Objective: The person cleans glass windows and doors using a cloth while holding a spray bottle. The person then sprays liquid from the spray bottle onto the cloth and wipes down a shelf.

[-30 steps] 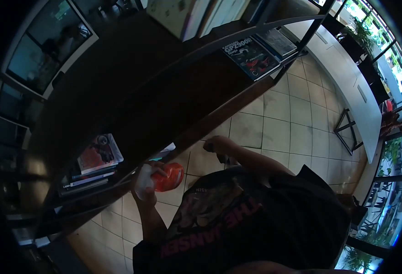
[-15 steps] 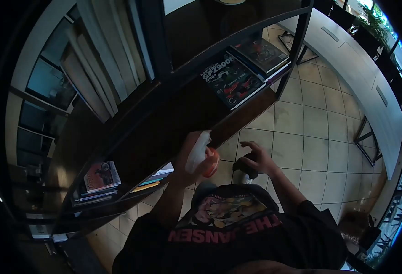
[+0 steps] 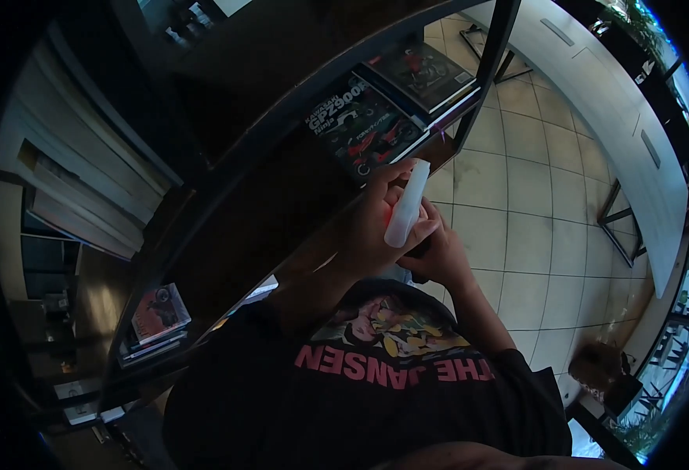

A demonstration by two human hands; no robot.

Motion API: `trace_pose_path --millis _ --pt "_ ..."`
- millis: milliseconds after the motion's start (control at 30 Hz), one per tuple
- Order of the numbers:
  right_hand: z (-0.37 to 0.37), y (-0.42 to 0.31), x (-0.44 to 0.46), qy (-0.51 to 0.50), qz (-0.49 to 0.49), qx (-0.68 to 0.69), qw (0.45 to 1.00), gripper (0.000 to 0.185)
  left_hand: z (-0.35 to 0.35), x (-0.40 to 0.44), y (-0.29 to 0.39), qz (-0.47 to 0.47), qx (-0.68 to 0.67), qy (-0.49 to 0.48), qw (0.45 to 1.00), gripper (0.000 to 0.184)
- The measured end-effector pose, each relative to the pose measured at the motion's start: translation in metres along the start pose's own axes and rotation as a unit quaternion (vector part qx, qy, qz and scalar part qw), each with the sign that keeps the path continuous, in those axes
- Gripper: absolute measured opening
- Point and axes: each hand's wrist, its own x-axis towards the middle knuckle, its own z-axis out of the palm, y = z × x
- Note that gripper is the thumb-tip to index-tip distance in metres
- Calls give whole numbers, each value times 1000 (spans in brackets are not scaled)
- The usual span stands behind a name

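Note:
My left hand [image 3: 372, 215] is closed round a spray bottle [image 3: 407, 207]. Its white spray head points up and away from me, and a bit of its red body shows between my fingers. Right beside it, my right hand [image 3: 442, 251] is closed on a dark cloth [image 3: 419, 249], mostly hidden under the fingers. Both hands are close together, in front of my shirt and by the shelf edge. Beyond them on the dark shelf lies a Kawasaki motorcycle book [image 3: 364, 129], with another motorcycle book [image 3: 423, 74] next to it.
The dark bookcase [image 3: 242, 204] runs along my left. Upright books [image 3: 86, 149] stand on its upper shelf, and a small stack of books [image 3: 160, 313] lies lower down. To the right are a tiled floor [image 3: 509, 196] and a long white table [image 3: 595, 86].
My left hand has moved right and away from me with the spray bottle. The right hand with the cloth has come in beside it. The view has shifted.

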Motion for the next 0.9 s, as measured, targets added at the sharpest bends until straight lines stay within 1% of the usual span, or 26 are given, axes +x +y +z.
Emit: trace_pose_path --millis 67,100,200,233,267,333,367,400,433,467,533,567,600,633,700,733,767,867,900 --pt "-22 -3 14 -41 49 -5 998 104 -4 11 -4 43 1 -26 999 85" --pt "-34 2 20 -39 42 -19 998 104 -6 19 -6 58 -5 -25 998 85" --pt "-76 34 43 -85 -71 84 990 104 -16 42 -23 193 -70 -19 979 87" --pt "-95 25 56 -39 -129 110 985 103 -23 49 -32 206 -73 -16 976 87" --pt "-115 9 68 6 -184 138 973 103 -32 54 -41 154 -57 -10 986 86" --pt "-154 -12 78 61 -149 252 954 97 -52 56 -64 39 -29 0 999 83" --pt "-180 -25 90 83 -151 189 967 91 -61 54 -77 42 -33 0 999 83" --pt "-206 -40 109 106 -154 125 974 85 -72 53 -91 -60 3 -18 998 78" --pt "-228 -54 131 114 -184 64 974 78 -80 55 -98 -160 41 -36 986 75" --pt "-246 -68 156 122 -211 2 970 71 -85 55 -103 -156 38 -37 986 75" --pt "-258 -107 204 137 -253 -52 956 61 -89 54 -109 -245 51 -34 968 64" --pt "-264 -112 227 121 -245 -70 959 64 -89 53 -112 -291 56 -32 955 58" --pt "-269 -115 246 103 -237 -88 962 66 -88 52 -115 -293 47 -27 955 58" --pt "-269 -119 260 91 -234 -88 964 66 -86 49 -118 -275 41 -6 961 61" --pt "-266 -124 285 54 -251 -172 951 69 -83 40 -122 -241 32 41 969 67" --pt "-262 -122 294 33 -263 -210 941 71 -82 33 -124 -249 26 53 967 67" --pt "-262 -114 303 16 -264 -203 943 71 -82 28 -124 -254 39 78 963 66" --pt "-265 -91 327 -104 -238 -156 953 74 -77 8 -129 -275 57 151 948 64" --pt "-266 -89 333 -126 -244 -149 950 74 -76 1 -134 -281 60 175 942 65"
